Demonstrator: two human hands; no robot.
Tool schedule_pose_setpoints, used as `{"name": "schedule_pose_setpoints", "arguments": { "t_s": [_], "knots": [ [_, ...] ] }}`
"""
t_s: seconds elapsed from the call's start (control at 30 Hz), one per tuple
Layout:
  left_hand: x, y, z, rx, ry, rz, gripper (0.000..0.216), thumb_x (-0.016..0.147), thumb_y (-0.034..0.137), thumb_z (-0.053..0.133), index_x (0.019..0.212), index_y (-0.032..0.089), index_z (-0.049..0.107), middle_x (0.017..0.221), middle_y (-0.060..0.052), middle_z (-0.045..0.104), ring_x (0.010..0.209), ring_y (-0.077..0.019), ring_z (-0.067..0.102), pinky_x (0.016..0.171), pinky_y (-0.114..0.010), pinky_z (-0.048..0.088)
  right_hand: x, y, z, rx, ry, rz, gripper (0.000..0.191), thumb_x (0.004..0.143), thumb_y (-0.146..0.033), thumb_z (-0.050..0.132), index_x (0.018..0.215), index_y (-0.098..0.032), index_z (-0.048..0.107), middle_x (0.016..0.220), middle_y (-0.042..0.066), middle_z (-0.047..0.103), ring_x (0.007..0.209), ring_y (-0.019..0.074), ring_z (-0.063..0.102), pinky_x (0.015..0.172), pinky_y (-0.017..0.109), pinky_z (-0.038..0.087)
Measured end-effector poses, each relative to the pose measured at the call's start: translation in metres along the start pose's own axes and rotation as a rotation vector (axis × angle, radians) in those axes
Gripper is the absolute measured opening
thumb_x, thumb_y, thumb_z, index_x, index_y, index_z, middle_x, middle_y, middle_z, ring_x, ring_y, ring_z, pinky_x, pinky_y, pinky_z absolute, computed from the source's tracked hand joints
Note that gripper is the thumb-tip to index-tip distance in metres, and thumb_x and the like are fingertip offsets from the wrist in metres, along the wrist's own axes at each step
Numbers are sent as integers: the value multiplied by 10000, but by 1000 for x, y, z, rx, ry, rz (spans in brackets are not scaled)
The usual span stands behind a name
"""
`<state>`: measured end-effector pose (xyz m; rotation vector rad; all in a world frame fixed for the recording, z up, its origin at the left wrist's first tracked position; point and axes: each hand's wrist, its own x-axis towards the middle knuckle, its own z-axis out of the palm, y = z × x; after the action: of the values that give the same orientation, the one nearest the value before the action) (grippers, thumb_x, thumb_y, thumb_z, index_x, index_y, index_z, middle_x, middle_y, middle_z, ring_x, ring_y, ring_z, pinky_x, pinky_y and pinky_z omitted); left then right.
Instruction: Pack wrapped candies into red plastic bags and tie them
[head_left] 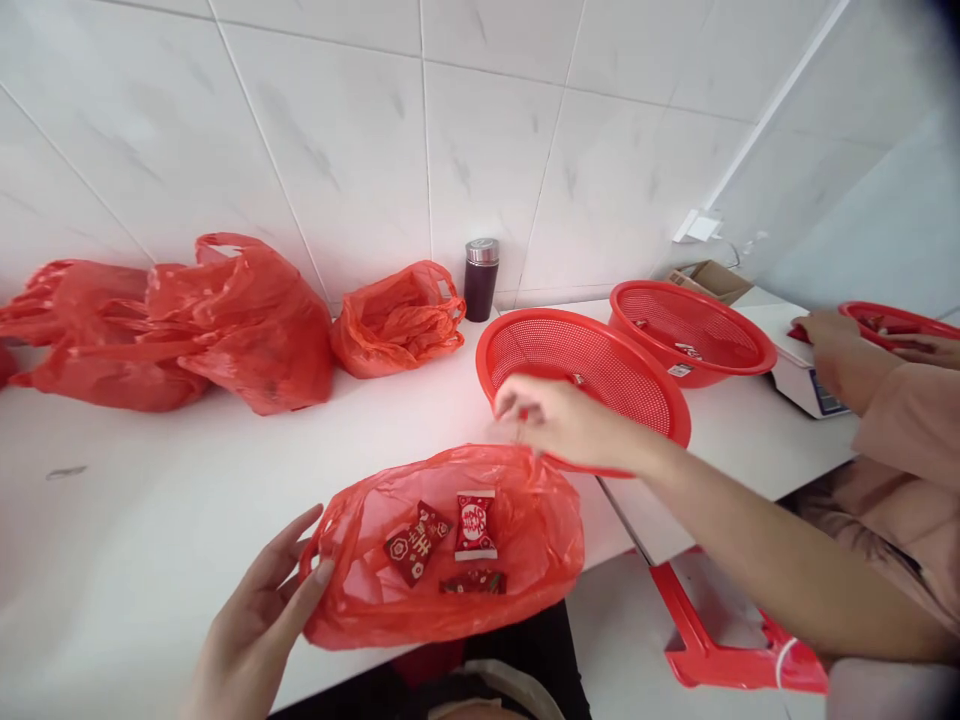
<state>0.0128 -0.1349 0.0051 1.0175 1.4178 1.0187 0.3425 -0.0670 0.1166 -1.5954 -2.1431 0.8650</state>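
A red plastic bag [442, 628] lies with its mouth spread wide at the front of the table. Inside it are three small wrapped snacks: a dark red packet [418, 543], a red-and-white packet [475, 525] and another dark packet [473, 582] near the front side. My left hand [259, 615] pinches the bag's left edge between thumb and fingers. Above the bag's back right rim is my right hand [551, 415], in front of a red mesh basket [600, 375]. Its fingers are curled and smeared by motion, so whether they hold anything is unclear.
Filled red bags [247, 320] and an open red bag [397, 320] stand along the wall, near a dark flask [481, 280]. Another red basket [694, 325] and a white scale [802, 365] are at right, beside a co-worker's arm [862, 360]. A red stool [739, 650] stands below.
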Motion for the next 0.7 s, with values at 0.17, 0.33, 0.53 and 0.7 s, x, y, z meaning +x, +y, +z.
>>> {"name": "schedule_pose_setpoints", "arguments": {
  "t_s": [0.17,0.33,0.53,0.7],
  "knots": [
    [4,-8,-8,23,16,-19,709,733,532,740,1382,357,516,1359,-35,616,1098,-304,665,752,-281,624,10,84,-44,-510,-154,463,677,697,-637,697,1201,-219,523,1168,144,608,921,293,626,675,339,452],
    [8,-10,-5,-3,-4,-44,765,692,543,768,1386,352,509,1368,-38,616,1098,-320,667,745,-289,631,8,132,-25,-526,-338,527,455,606,-440,804,943,-188,630,1029,121,605,800,260,629,602,311,419],
    [1,-2,1,16,21,-8,707,776,545,694,1415,338,473,1384,-31,602,1157,-313,638,803,-302,624,27,142,-35,-473,-319,468,275,679,-251,755,919,-212,626,913,51,638,755,194,622,576,263,397],
    [1,-4,0,57,-9,4,674,777,532,699,1397,365,493,1401,-1,590,1209,-308,604,840,-292,613,57,162,-71,-460,-126,562,316,925,-305,567,1211,-171,547,1119,108,627,773,150,641,644,263,498]
  ]
}}
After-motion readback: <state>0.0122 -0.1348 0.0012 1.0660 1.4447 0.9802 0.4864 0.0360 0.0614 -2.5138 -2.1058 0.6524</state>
